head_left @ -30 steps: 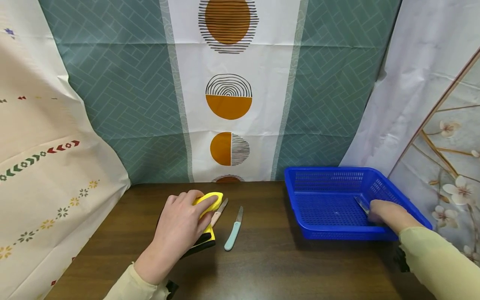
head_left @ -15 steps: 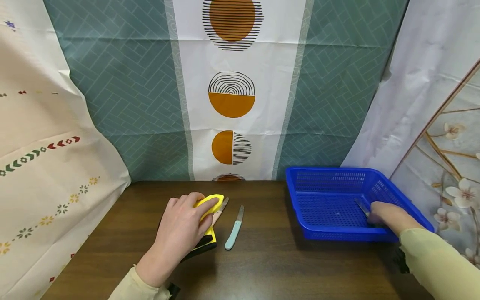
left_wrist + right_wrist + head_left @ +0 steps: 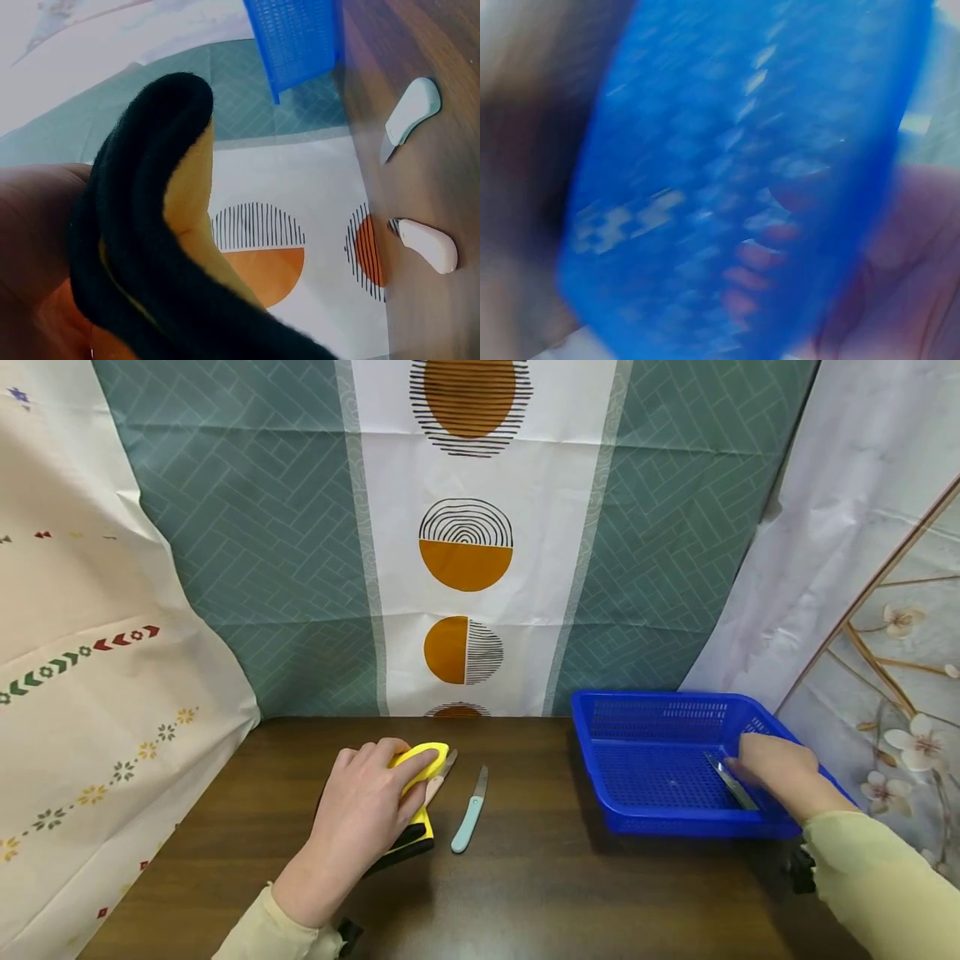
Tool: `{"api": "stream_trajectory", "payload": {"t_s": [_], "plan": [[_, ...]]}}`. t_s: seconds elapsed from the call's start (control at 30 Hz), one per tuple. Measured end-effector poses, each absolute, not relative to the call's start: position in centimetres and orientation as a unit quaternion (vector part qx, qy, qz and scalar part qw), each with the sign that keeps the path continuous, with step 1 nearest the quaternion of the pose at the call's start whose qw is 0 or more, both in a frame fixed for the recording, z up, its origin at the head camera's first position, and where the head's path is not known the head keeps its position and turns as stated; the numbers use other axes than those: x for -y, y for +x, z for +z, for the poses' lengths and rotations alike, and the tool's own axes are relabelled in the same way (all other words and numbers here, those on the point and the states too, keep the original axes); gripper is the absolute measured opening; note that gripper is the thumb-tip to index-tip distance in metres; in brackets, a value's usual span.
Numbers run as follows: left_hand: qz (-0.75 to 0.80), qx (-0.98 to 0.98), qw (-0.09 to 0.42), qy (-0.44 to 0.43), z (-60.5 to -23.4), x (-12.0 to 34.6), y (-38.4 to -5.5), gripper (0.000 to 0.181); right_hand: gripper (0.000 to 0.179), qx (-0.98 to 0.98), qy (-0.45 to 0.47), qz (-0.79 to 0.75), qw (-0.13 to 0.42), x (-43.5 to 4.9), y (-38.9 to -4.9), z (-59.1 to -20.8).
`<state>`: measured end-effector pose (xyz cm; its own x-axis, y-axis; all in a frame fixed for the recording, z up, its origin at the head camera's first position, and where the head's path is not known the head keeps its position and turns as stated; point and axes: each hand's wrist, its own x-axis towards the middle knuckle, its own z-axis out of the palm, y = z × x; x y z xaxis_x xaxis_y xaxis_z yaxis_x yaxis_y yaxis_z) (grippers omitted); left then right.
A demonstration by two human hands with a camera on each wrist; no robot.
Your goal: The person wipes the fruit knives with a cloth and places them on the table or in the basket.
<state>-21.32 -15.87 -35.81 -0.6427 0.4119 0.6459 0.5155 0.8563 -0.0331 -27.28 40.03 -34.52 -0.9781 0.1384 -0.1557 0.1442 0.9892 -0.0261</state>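
Note:
My left hand [image 3: 360, 827] grips a folded yellow cloth with black edging [image 3: 426, 760], held above the table. In the left wrist view the cloth's thick black border [image 3: 142, 202] fills the near side. To the right of this hand lie a knife with a mint-green handle [image 3: 468, 827] and one with a pale pink handle [image 3: 433, 788], partly hidden behind the cloth. My right hand [image 3: 780, 772] is over the right side of the blue basket [image 3: 682, 825], its fingertips beside a knife [image 3: 731, 783] lying inside. Basket mesh blurs those fingers [image 3: 757, 255] in the right wrist view.
The dark wooden table [image 3: 570, 893] runs back to a hanging patterned curtain [image 3: 465, 568]. A cream cloth [image 3: 120, 693] drapes along the left, and a flowered cloth [image 3: 900, 693] hangs close behind the basket's right side.
My right hand has risen a little from the basket floor, uncovering more of the knife there. The left hand and its cloth have stayed nearly still.

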Motion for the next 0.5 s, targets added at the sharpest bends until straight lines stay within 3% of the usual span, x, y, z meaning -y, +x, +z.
{"api": "stream_trajectory", "payload": {"t_s": [0.27, 0.5], "plan": [[-0.069, 0.914, 0.313, -0.249, -35.3, 15.8, -21.1, 0.042, 0.053, -0.999, 0.004, -0.014, -0.051, -34.7, -25.9, -32.1], [-0.068, 0.916, 0.306, -0.251, -35.7, 15.6, -21.0, 0.042, 0.041, -0.983, -0.064, -0.032, -0.171, -28.0, -23.6, -31.7]]}}
